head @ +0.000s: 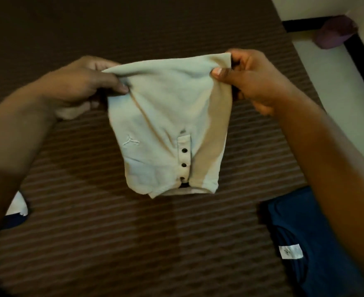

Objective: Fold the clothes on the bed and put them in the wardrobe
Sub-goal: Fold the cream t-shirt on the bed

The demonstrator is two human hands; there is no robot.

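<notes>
Beige polo shirt (168,125) — left hand (86,82) and right hand (247,80) each pinch a top corner; I'd keep those corners level, then lower it flat on the bed (112,232).

No readable text; the navy garment's white label (291,254) is too blurred.

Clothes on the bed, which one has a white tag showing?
The dark blue garment lying at the lower right. The beige polo shirt, pinched by both hands, shows dark buttons and a stitched logo instead.
</notes>
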